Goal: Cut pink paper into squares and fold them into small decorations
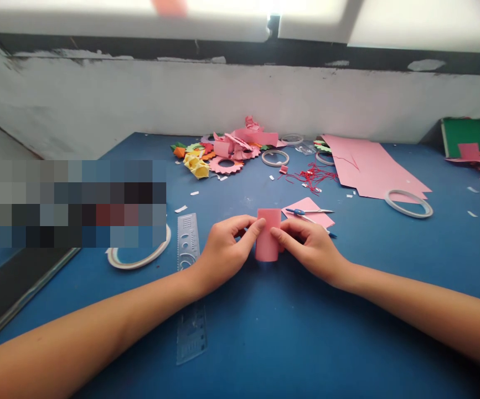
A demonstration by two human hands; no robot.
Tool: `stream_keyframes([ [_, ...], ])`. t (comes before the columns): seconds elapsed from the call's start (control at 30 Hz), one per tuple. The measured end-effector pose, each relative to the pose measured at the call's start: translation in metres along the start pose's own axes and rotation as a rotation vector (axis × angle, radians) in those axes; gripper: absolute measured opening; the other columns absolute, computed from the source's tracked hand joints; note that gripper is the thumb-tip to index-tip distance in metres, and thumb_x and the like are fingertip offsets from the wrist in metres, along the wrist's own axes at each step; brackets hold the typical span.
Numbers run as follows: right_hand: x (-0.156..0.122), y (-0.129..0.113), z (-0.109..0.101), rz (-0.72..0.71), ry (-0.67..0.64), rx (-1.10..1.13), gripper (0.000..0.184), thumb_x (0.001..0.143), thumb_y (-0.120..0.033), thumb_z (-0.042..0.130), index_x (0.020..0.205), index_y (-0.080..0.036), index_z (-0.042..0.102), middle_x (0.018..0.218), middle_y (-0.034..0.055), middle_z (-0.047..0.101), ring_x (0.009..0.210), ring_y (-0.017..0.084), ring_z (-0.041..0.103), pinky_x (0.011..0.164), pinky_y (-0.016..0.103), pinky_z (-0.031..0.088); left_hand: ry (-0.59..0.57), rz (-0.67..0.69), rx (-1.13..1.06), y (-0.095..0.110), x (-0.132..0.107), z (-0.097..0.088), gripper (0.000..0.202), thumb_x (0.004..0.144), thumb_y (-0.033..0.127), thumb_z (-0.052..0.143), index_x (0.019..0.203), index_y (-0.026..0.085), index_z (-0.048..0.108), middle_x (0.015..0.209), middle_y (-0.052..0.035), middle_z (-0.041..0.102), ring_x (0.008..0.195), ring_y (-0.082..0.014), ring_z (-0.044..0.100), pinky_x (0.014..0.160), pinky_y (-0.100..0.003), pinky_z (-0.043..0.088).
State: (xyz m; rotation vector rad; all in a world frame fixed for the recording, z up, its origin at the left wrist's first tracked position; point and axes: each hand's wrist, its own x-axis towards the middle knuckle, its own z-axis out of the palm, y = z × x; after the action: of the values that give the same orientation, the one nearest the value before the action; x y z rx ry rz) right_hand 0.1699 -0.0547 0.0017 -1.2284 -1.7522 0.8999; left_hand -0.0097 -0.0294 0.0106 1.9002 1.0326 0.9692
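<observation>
A pink paper roll stands upright on the blue table in front of me. My left hand pinches its left side near the top with thumb and fingers. My right hand presses its right side, fingers curled around it. Both hands are closed on the roll. Just behind it lies a small pink paper sheet with blue-handled scissors on top.
A clear stencil ruler lies under my left forearm, a tape ring to its left. A large pink sheet, another tape ring, red threads and a heap of cut paper shapes lie farther back.
</observation>
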Motion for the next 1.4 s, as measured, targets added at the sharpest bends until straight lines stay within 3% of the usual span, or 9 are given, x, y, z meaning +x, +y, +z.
stream_keyframes([
  [0.13, -0.001, 0.002, 0.001, -0.108, 0.065, -0.104, 0.028, 0.093, -0.04, 0.051, 0.083, -0.017, 0.062, 0.071, 0.0012, 0.063, 0.061, 0.011, 0.056, 0.054, 0.022, 0.046, -0.037, 0.019, 0.126, -0.002, 0.0, 0.0, 0.034, 0.094, 0.034, 0.041, 0.073, 0.016, 0.061, 0.065, 0.0014, 0.057, 0.06, -0.0103, 0.047, 0.057, -0.021, 0.038],
  [0.2, -0.005, 0.003, 0.001, -0.311, 0.198, -0.308, 0.019, 0.092, -0.034, 0.054, 0.096, -0.016, 0.06, 0.082, 0.0047, 0.066, 0.072, 0.014, 0.061, 0.063, 0.026, 0.05, -0.066, 0.021, 0.219, -0.003, 0.0, -0.001, 0.034, 0.095, 0.032, 0.039, 0.073, 0.016, 0.059, 0.066, 0.0008, 0.058, 0.061, -0.011, 0.048, 0.059, -0.023, 0.038],
  [0.3, -0.014, 0.004, -0.001, -0.649, 0.33, -0.675, 0.033, 0.088, -0.027, 0.061, 0.117, -0.013, 0.054, 0.106, 0.0129, 0.067, 0.101, 0.022, 0.061, 0.086, 0.037, 0.048, -0.14, 0.017, 0.389, -0.005, 0.0, -0.003, 0.034, 0.094, 0.029, 0.038, 0.068, 0.017, 0.055, 0.067, -0.0003, 0.059, 0.062, -0.0123, 0.049, 0.059, -0.025, 0.036],
  [0.4, -0.02, 0.003, -0.004, -0.802, 0.147, -0.815, 0.031, 0.09, -0.024, 0.057, 0.118, -0.012, 0.056, 0.114, 0.0133, 0.067, 0.112, 0.025, 0.059, 0.094, 0.041, 0.043, -0.225, 0.023, 0.568, -0.006, 0.0, -0.002, 0.031, 0.093, 0.027, 0.039, 0.069, 0.017, 0.056, 0.071, -0.0031, 0.062, 0.069, -0.0166, 0.055, 0.061, -0.028, 0.036],
  [0.57, -0.018, 0.006, -0.007, -0.745, -0.179, -0.695, 0.028, 0.096, -0.026, 0.045, 0.113, -0.01, 0.061, 0.119, 0.0125, 0.066, 0.11, 0.022, 0.062, 0.091, 0.038, 0.048, -0.285, 0.001, 0.811, -0.003, 0.0, -0.002, 0.03, 0.092, 0.029, 0.039, 0.078, 0.017, 0.061, 0.078, -0.0085, 0.067, 0.078, -0.0249, 0.062, 0.059, -0.031, 0.035],
  [0.7, -0.017, 0.007, -0.008, -0.721, -0.205, -0.68, 0.03, 0.096, -0.028, 0.046, 0.116, -0.01, 0.061, 0.122, 0.0127, 0.065, 0.111, 0.024, 0.061, 0.09, 0.04, 0.048, -0.292, -0.031, 0.883, 0.003, 0.003, -0.014, 0.023, 0.089, 0.029, 0.047, 0.1, 0.016, 0.063, 0.087, -0.0092, 0.07, 0.079, -0.0264, 0.066, 0.058, -0.031, 0.038],
  [0.8, -0.018, 0.007, -0.008, -0.711, -0.211, -0.689, 0.031, 0.097, -0.027, 0.046, 0.118, -0.011, 0.06, 0.122, 0.012, 0.065, 0.112, 0.024, 0.061, 0.089, 0.04, 0.049, -0.403, 0.012, 0.89, 0.008, 0.005, -0.026, 0.031, 0.089, 0.03, 0.051, 0.118, 0.027, 0.06, 0.096, -0.0022, 0.072, 0.089, -0.024, 0.067, 0.064, -0.03, 0.042],
  [1.13, -0.019, 0.007, -0.006, -0.739, -0.201, -0.779, 0.033, 0.097, -0.029, 0.045, 0.115, -0.008, 0.063, 0.123, 0.0143, 0.064, 0.114, 0.025, 0.062, 0.085, 0.042, 0.049, -0.701, 0.077, 1.14, 0.015, 0.011, -0.039, 0.05, 0.092, 0.05, 0.043, 0.136, 0.027, 0.051, 0.074, -0.0052, 0.072, 0.071, -0.0273, 0.067, 0.053, -0.029, 0.032],
  [1.4, -0.021, 0.001, -0.006, -0.752, -0.258, -0.854, 0.037, 0.097, -0.03, 0.043, 0.114, -0.004, 0.064, 0.126, 0.0173, 0.061, 0.117, 0.029, 0.06, 0.086, 0.045, 0.052, -0.741, 0.054, 1.116, 0.014, 0.009, -0.039, 0.065, 0.091, 0.058, 0.042, 0.146, 0.024, 0.037, 0.071, -0.0065, 0.069, 0.066, -0.0267, 0.065, 0.054, -0.028, 0.031],
])
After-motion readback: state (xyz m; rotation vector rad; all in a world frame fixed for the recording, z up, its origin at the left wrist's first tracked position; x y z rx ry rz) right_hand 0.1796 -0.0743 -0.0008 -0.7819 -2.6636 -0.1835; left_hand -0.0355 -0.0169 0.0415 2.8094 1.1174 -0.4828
